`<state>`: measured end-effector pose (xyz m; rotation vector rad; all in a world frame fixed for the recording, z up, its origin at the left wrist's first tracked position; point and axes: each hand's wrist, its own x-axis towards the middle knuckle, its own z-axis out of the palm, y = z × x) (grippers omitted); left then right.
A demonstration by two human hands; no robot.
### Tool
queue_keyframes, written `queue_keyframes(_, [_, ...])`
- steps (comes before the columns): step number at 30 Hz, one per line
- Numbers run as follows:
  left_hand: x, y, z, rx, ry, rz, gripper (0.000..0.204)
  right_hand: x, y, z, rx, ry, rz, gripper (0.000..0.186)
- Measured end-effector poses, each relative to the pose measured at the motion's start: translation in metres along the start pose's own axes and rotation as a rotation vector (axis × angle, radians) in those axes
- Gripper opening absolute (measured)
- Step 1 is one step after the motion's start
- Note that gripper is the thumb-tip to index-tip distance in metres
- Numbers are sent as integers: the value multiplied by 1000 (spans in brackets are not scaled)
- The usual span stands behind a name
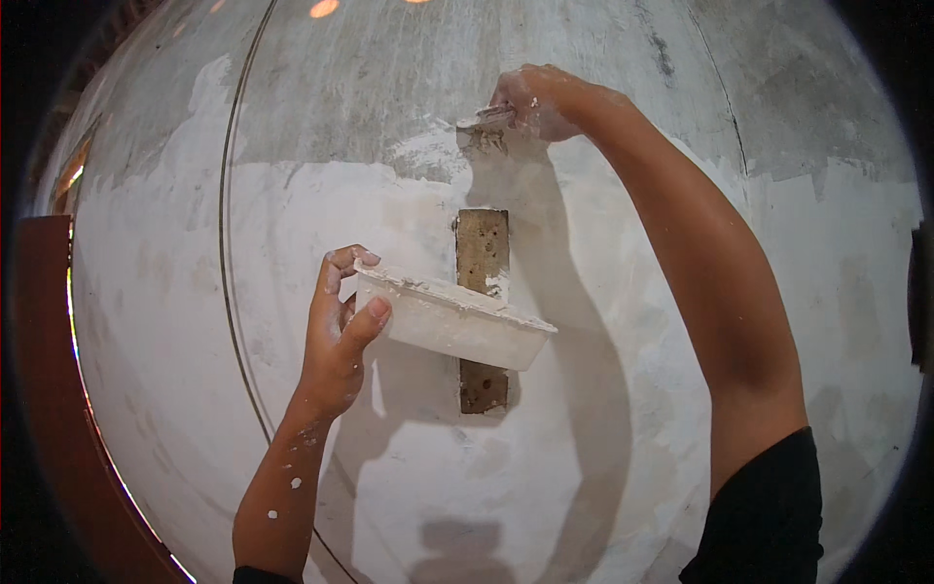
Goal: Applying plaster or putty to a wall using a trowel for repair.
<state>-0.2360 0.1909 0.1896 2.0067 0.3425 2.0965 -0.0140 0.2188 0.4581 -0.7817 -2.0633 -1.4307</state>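
Note:
My left hand (341,311) grips one end of a white plastic tub (457,326), thumb on its near side and fingers at the rim. White paste is smeared along the tub's edge, and the tub tilts down to the right. Higher up, my right hand (538,102) is closed on a putty knife (486,119), whose blade is against the wall at the border of white coating and bare grey. My fingers cover its handle. White spots of paste dot both hands and my left forearm.
Behind the tub, a rectangular brownish recess (483,243) shows in the wall (671,292). A thin dark cable (226,195) runs down the wall on the left. A reddish-brown panel (58,389) stands at the far left, and a dark object (918,297) at the right edge.

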Motion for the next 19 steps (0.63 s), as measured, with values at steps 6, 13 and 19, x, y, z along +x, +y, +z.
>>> queue_keyframes(6, [4, -21, 20, -77, 14, -3, 55, -30, -18, 7, -2, -124, -79, 23])
queue_keyframes(13, [-1, 9, 9, -136, 70, -10, 52, -73, -25, 19, -9, -195, -113, 19])
queue_keyframes(19, [2, 60, -7, 72, 23, 64, 54, -90, -19, -16, 72, -561, 99, 37])
